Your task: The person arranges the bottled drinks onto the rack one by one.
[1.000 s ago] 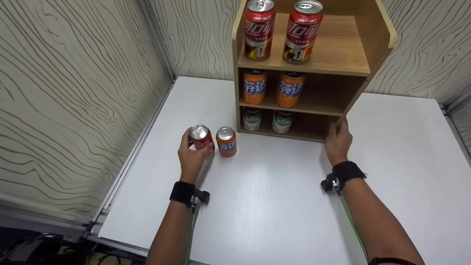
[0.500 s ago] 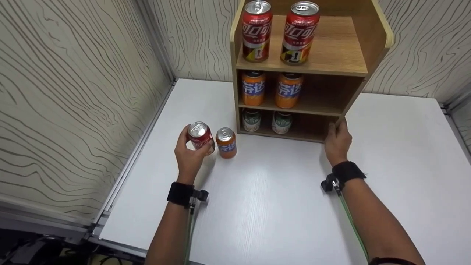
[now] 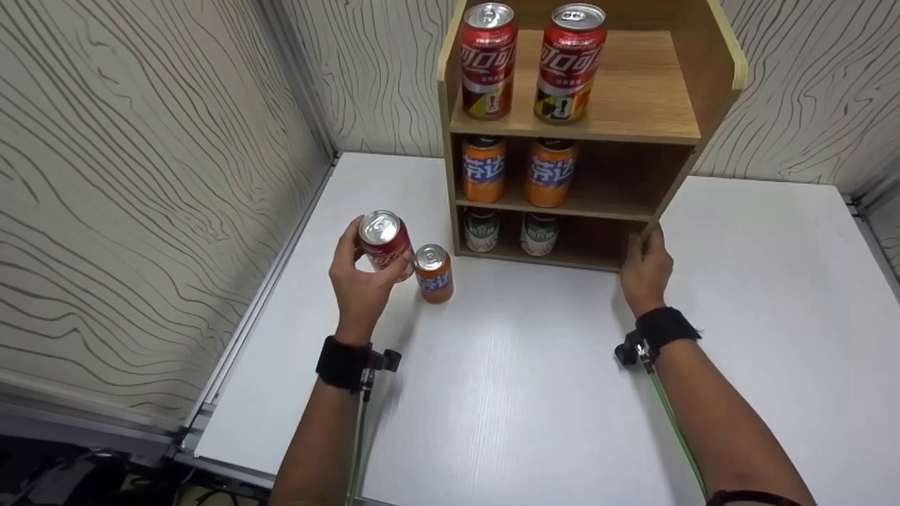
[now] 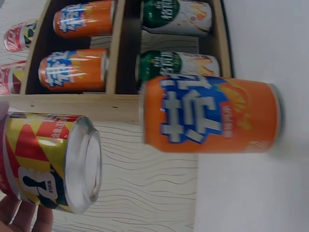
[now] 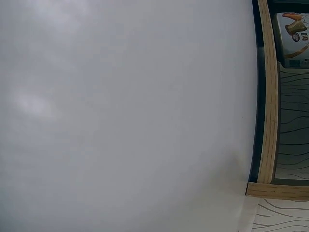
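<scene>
My left hand [image 3: 362, 292] grips a red cola can [image 3: 384, 242] round its side, holding it off the table; in the left wrist view the can's yellow-and-red base end [image 4: 48, 162] shows. Just right of it an orange soda can [image 3: 434, 275] stands upright on the table. My right hand [image 3: 645, 273] holds the lower right front corner of a wooden shelf [image 3: 576, 130]; some of its fingers are hidden behind the side panel. On the shelf stand two red cola cans [image 3: 569, 63] on top, two orange cans [image 3: 553, 172] in the middle and two green-and-white cans [image 3: 540, 232] below.
The white table [image 3: 506, 393] spreads in front of the shelf and to both sides. A wood-grain-patterned panel [image 3: 140, 176] rises along the left, with another behind the shelf. Each wrist wears a black strap with a small camera [image 3: 344, 364] and a green cable.
My left hand has lifted the red cola can from beside the orange can, up and slightly away from me. The right hand stays at the shelf corner.
</scene>
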`<control>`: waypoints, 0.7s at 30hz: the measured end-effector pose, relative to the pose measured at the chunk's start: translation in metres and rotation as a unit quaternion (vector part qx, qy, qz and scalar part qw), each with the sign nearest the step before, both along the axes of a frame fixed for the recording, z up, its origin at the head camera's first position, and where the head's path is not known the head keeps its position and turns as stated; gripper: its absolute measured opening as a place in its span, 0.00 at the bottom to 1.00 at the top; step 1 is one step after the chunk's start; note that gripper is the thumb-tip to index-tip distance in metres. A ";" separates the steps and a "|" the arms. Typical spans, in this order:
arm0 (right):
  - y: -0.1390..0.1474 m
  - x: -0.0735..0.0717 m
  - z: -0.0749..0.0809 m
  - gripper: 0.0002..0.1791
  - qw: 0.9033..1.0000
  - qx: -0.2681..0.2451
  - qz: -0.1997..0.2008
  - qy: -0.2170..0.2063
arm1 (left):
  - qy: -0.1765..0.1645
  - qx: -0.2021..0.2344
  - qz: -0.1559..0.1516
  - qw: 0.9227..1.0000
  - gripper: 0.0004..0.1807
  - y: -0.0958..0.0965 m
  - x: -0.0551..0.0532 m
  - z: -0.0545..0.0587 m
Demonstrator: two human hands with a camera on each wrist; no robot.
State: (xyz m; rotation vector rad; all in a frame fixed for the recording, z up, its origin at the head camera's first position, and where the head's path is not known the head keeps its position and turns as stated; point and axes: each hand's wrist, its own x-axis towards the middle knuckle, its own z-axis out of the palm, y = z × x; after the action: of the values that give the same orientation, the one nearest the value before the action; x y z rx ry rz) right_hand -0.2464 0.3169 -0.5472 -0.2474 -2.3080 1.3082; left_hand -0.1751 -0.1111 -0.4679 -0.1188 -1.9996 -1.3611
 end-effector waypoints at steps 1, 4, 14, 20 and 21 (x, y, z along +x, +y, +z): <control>0.000 0.000 0.000 0.23 1.000 0.001 -0.003 0.002 | 0.002 -0.001 -0.002 1.000 0.42 0.001 0.000 0.004; 0.000 -0.001 -0.001 0.20 1.000 0.000 -0.009 0.009 | 0.005 -0.007 -0.008 1.000 0.42 0.004 0.000 0.014; 0.000 0.001 0.001 0.26 0.999 0.003 0.018 -0.028 | 0.029 -0.035 -0.013 0.999 0.43 0.011 0.001 0.047; 0.002 0.001 0.002 0.26 1.000 -0.001 0.014 -0.019 | 0.043 -0.053 -0.029 0.997 0.43 0.020 0.000 0.067; 0.002 0.000 0.002 0.25 1.000 -0.002 0.012 -0.016 | 0.046 -0.054 -0.031 0.997 0.43 0.021 0.000 0.071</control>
State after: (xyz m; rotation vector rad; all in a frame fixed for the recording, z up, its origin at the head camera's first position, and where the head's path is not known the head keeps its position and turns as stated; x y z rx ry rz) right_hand -0.2459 0.3187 -0.5455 -0.2436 -2.3412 1.3311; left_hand -0.1752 -0.0897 -0.3972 -0.2906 -2.0050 -1.2632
